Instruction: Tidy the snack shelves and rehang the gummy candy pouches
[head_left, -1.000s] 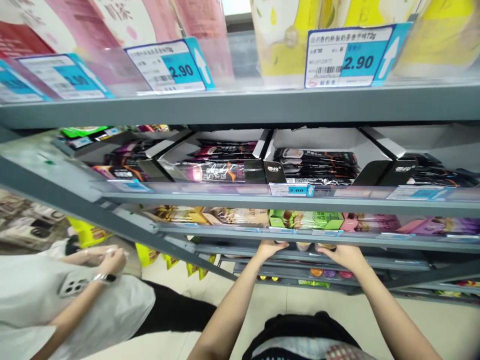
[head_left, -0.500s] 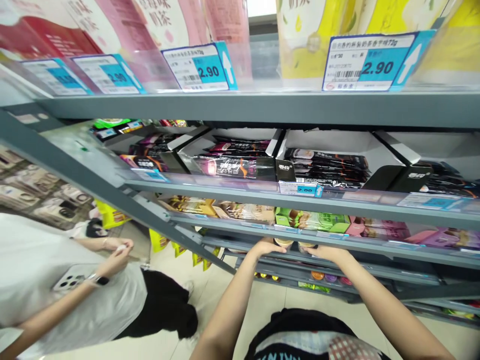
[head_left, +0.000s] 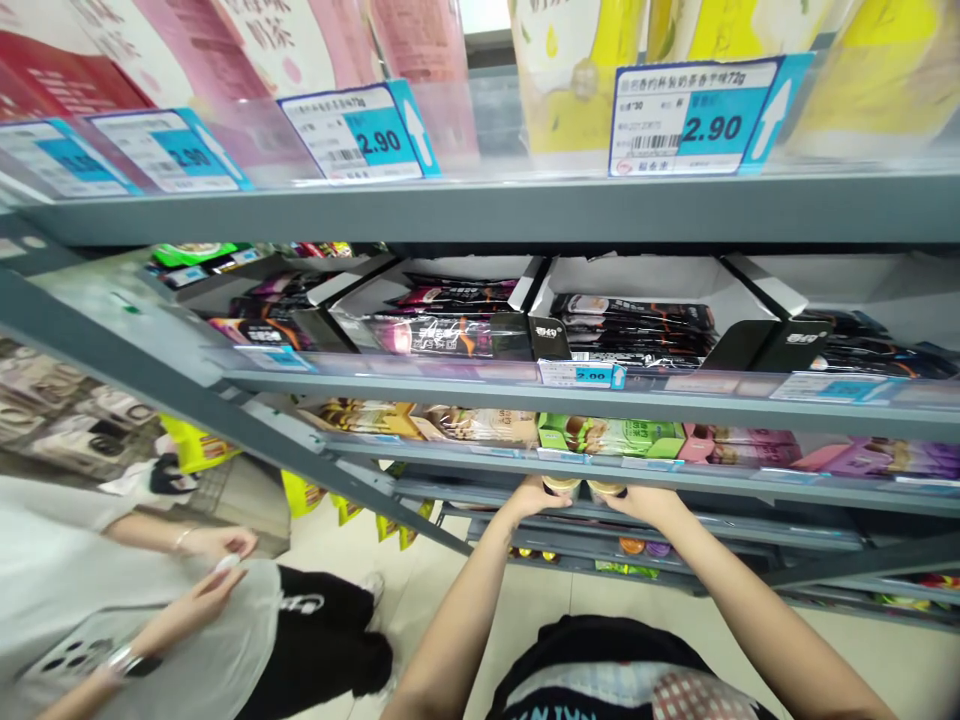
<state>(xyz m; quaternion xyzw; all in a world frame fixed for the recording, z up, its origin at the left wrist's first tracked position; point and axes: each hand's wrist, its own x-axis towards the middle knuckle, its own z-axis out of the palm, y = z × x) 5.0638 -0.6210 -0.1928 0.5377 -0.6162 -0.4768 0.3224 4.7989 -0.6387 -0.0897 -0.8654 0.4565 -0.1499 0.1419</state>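
Both arms reach forward to a lower shelf of a grey rack. My left hand (head_left: 534, 497) is closed around a small jar with a gold-coloured lid (head_left: 561, 486). Beside it, my right hand (head_left: 637, 500) grips a second, similar jar (head_left: 606, 490). The two jars are upright and close together, and the shelf edge above partly hides them. Just over the hands runs the shelf with a green box of sachets (head_left: 611, 436) and a pink box (head_left: 739, 446).
Another person in a white top (head_left: 135, 600) stands at the left, hands together. Above, black boxes of sachets (head_left: 630, 325) and cups with price labels (head_left: 697, 120) fill the shelves. A slanted-looking rack post (head_left: 247, 430) stands left of my arms. Yellow packets (head_left: 300, 493) hang beyond it.
The view has shifted slightly, so the shelves sit a little further left. The lids show more clearly between my hands, which keep their grip. The other person's hands have moved lower in view.
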